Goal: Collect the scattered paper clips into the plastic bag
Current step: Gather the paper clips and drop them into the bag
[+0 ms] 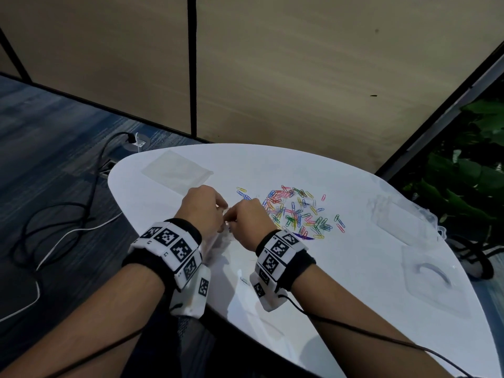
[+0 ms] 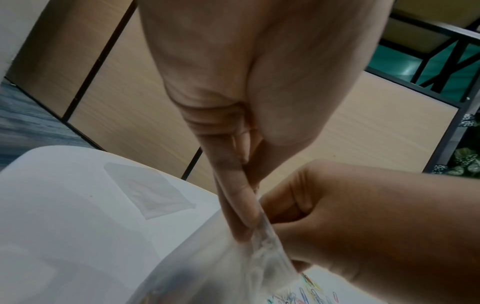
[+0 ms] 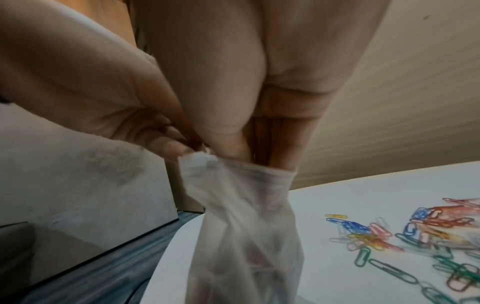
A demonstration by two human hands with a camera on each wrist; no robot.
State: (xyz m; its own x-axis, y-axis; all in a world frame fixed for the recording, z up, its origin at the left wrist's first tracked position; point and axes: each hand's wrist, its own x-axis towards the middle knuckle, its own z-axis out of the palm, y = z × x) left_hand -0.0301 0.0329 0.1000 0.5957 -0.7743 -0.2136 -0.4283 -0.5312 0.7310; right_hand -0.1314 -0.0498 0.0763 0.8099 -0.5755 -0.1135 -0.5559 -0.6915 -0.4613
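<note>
Both hands meet above the near left of the white table (image 1: 354, 268) and hold a small clear plastic bag (image 3: 241, 226) by its mouth. My left hand (image 1: 210, 211) pinches one edge of the bag (image 2: 265, 246). The fingers of my right hand (image 1: 245, 219) reach down into the bag's mouth, with its rim gathered round them and the thumb outside. Blurred coloured shapes show low inside the bag. Many coloured paper clips (image 1: 297, 211) lie scattered in a heap on the table just right of the hands, seen also in the right wrist view (image 3: 415, 236).
A flat clear bag (image 1: 177, 170) lies at the table's far left. More clear plastic packaging (image 1: 403, 216) and a clear lidded tray (image 1: 433, 279) sit along the right edge. Cables (image 1: 68, 214) run over the carpet at left. Wood panels stand behind; plants (image 1: 469, 173) are at right.
</note>
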